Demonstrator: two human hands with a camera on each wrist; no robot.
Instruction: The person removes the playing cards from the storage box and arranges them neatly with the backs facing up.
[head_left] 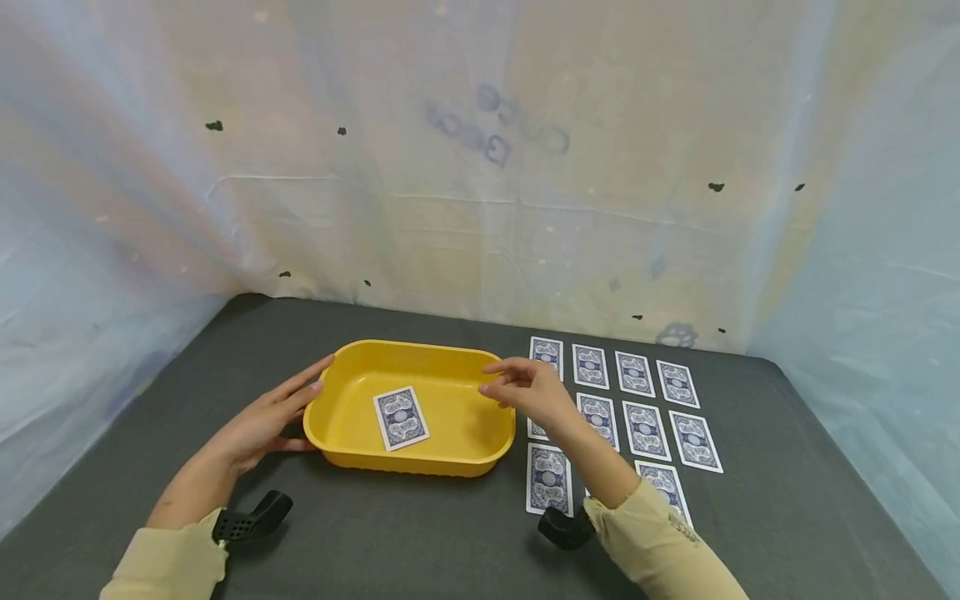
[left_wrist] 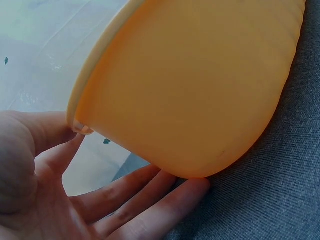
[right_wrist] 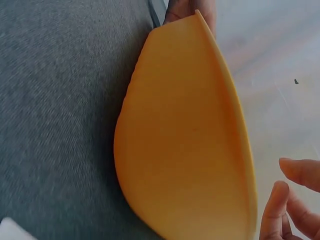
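Two pale sleeves [head_left: 660, 537] are seen at the bottom edge of the head view, each wrist carrying a black camera mount [head_left: 251, 517]. From the left sleeve the left hand [head_left: 258, 421] is stretched out flat, its fingers straight and laid against the left end wall of a yellow tub [head_left: 352, 454]; in the left wrist view the fingers [left_wrist: 145, 200] are seen pressed under the curve of the tub's wall where it meets the grey table cover [left_wrist: 280, 190], while the thumb is set at the rim. Nothing is gripped by this hand; the tub is only touched. The right hand [head_left: 528, 392] is held just above the tub's right rim, its fingers loosely bent with the tips drawn close together, and nothing is held between them; in the right wrist view the fingertips [right_wrist: 277, 205] are seen just beside the rim, apart from it. One face-down playing card [head_left: 401, 417] with a blue patterned back is lying on the tub's floor, slightly turned. More face-down cards [head_left: 643, 431] of the same back are laid in rows on the table to the right of the tub, some partly hidden by the right forearm. Pale plastic sheeting [head_left: 480, 167] is hung behind the table.
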